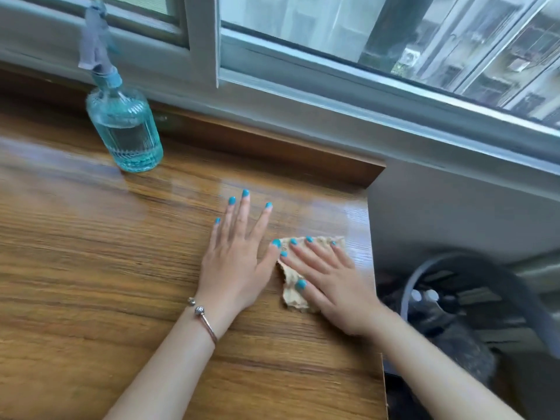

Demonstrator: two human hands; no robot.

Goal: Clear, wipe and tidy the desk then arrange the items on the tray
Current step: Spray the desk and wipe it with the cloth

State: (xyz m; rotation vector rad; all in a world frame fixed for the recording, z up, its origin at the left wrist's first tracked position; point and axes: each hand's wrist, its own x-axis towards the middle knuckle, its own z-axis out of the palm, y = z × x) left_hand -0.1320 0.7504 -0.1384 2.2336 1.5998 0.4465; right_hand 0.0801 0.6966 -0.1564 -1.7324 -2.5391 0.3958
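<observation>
The right hand [331, 287] lies flat with straight fingers pressing a small tan cloth [295, 294] onto the wooden desk [91, 268], close to its right edge. Just beside it, the left hand [238, 262] rests palm-down on the bare wood, fingers spread and holding nothing; its thumb touches the cloth's edge. A blue glass spray bottle [124, 122] stands upright at the desk's back, below the window [378, 40].

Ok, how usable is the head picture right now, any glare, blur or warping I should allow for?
Head view: window light puts a pale sheen on the desk around the spray bottle; the right hand on the cloth and the chair are motion-blurred; the left hand is sharper; the wide lens bends the window frame.
</observation>
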